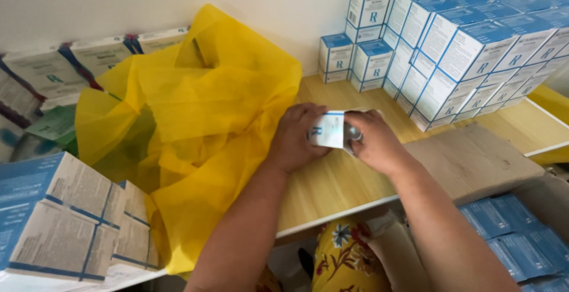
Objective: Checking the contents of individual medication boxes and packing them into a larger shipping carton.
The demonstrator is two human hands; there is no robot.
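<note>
While both hands meet over the wooden table, the entry reads as follows. Left hand: fingers curled closed around one end of a small white and blue box, held just above the table top. Right hand: fingers closed on the other end of the same box, pressing against a small shiny item at its open end; what that item is cannot be told. Yellow bag: thin fabric, crumpled and gaping, just left of the hands, partly draped over the table edge. Stack of boxes: many like cartons piled against the wall at the far right, leaning in slanted rows. Flat cartons: unfolded, heaped at the near left. Cardboard sheet: lying at the right of the table. Risk, judged: the shiny item may slip from the open end if the grip loosens; the slanted stack could slide if an elbow jolts it.
</note>
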